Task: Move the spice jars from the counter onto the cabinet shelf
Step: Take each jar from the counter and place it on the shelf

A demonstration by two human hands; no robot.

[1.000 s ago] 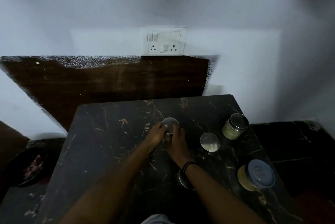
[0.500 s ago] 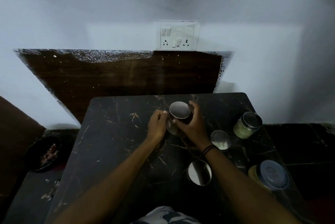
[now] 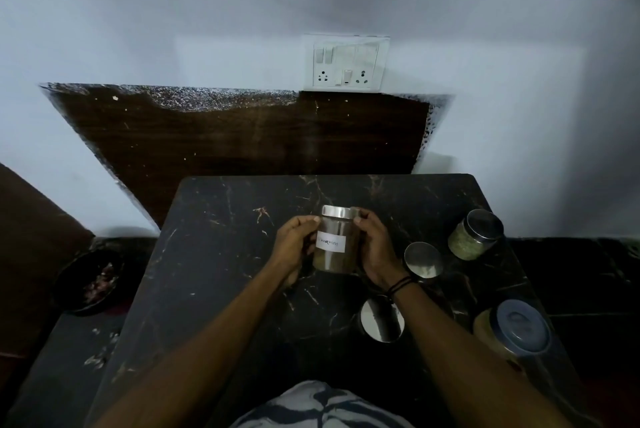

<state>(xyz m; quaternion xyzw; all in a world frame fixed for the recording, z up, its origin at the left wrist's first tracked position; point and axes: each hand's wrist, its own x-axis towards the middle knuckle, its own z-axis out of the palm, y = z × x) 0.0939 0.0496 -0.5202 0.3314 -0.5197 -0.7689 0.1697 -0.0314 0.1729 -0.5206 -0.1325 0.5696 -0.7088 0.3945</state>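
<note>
Head view. Since 0.5 s ago the jar point(image 3: 334, 239) has been lifted clear of the surface point(image 3: 214, 254) and tipped so its side is shown; earlier only the lid top was seen. The view has also shifted slightly, so the socket plate point(image 3: 345, 62) sits a bit lower in frame.

The jar is held between both hands above mid-surface: left hand point(image 3: 294, 247) closed on its left side, right hand point(image 3: 375, 249) closed on its right side, fingertips near the lid. Jar: clear cylinder, brushed metal lid, brown powder inside, white paper label with handwriting, not legible.

Surface: black marble, glossy, pale veining. Four more jars are left on it at right: a metal-lidded jar point(image 3: 423, 259) just beside the right wrist, another point(image 3: 381, 319) partly under the right forearm, a tilted-looking green-filled jar point(image 3: 474, 235) near the far right edge, and a blue-lidded jar point(image 3: 512, 334) with yellowish content at near right.

A dark wood-grain panel point(image 3: 242, 136) with a speckled top edge is seen against the wall. A dark bowl point(image 3: 90, 283) sits low at left. The shelf is not seen.
</note>
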